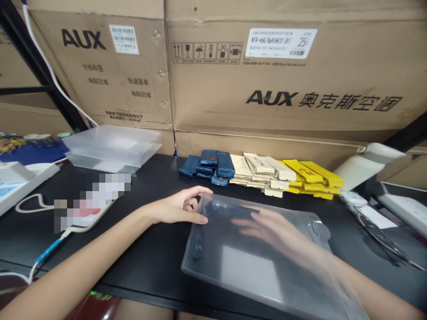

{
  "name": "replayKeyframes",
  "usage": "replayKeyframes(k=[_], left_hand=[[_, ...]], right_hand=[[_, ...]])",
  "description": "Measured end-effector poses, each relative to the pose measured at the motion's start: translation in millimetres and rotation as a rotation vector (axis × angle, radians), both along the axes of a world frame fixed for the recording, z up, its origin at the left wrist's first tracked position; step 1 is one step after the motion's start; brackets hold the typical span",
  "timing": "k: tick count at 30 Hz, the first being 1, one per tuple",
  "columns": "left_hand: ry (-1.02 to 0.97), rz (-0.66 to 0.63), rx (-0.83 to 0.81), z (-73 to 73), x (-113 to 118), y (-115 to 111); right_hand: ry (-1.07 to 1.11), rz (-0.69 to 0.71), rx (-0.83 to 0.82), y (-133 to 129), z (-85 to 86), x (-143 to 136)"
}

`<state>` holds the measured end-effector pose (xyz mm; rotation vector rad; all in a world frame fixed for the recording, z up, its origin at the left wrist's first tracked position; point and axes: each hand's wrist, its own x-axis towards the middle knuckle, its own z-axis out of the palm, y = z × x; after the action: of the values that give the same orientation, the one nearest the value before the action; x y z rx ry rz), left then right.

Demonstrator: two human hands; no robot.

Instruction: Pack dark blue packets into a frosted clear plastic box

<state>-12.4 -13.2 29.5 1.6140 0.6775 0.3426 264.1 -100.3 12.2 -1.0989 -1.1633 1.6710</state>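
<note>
One clear, round-cornered plastic pouch (pixel 256 262)

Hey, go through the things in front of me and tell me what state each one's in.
Clear flat plastic pouch: pinched at one corner by the left hand; right hand shows through.
Dark blue rectangular packets: piled.
Cream rectangular packets: piled, overlapping.
Yellow rectangular packets: piled, overlapping.
White rounded bottle: capped.
Slim white-edged phone: lying down, cable attached.

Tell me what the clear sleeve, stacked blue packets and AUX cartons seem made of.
Clear sleeve: smooth, glossy plastic, most likely; the right hand shows through it.
Stacked blue packets: perhaps coated paper or film; they crease and shine softly.
AUX cartons: matte brown cardboard, apparently, with flat, printed panels.
</note>
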Motion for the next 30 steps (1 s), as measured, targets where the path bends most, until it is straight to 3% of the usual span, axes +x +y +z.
replayKeyframes(k=[9,16,19,24,30], left_hand=[[-0.007,0.204,-0.005,1.4,7,3],[-0.056,0.38,0.023,-2.6,6,12],[-0.054,0.375,0.027,-2.5,5,13],[-0.041,0.297,0.007,-0.2,2,10],[-0.034,0.228,0.071,-3.3,0,11]], right_hand=[[-0.263,0.045,0.187,-5,0.9,0],[-0.361,-0.104,0.336,-4,-1.3,-2],[-0.501,-0.089,0.403,-4,-3.9,1],[-0.775,-0.059,0.678,-5,-1.8,2],[-0.838,-0.13,0.699,-5,-0.8,-1]])
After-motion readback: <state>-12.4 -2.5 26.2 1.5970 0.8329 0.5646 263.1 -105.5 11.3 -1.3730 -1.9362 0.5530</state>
